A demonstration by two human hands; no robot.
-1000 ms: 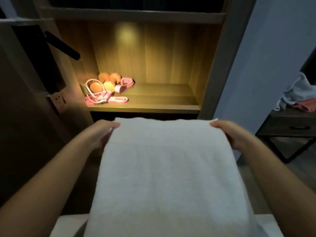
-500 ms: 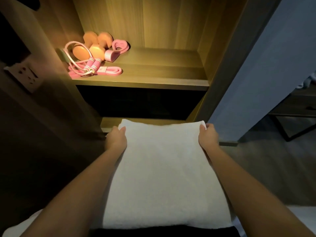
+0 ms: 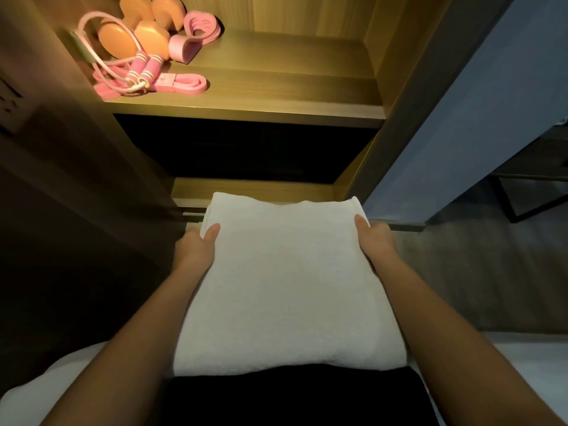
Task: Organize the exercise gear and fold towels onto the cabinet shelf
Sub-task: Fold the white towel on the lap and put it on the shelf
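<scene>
Dim room, with most of the light coming from inside the cabinet. Nearest the camera a dark cloth (image 3: 292, 395) lies across the bottom of the view, with pale bedding (image 3: 507, 364) showing on either side. The folded white towel (image 3: 285, 287) meets that cloth at its near edge and reaches forward, held flat. The left hand (image 3: 193, 250) grips its far left corner and the right hand (image 3: 376, 241) its far right corner, each with the thumb on top; the other fingers are hidden beneath. Just beyond the towel's far edge sits the unlit lower shelf (image 3: 246, 187). Farther back, the lit upper shelf (image 3: 292, 84) carries the gear in its left corner: orange dumbbells (image 3: 135, 35), a pink jump rope (image 3: 138, 69) and pink bands (image 3: 187, 84), all touching. The gear looks placed, so the step in hand seems to be the towel. The next move likely calls for lifting it level and sliding it onto a shelf, to the right of the rope, without letting the fold slump.
</scene>
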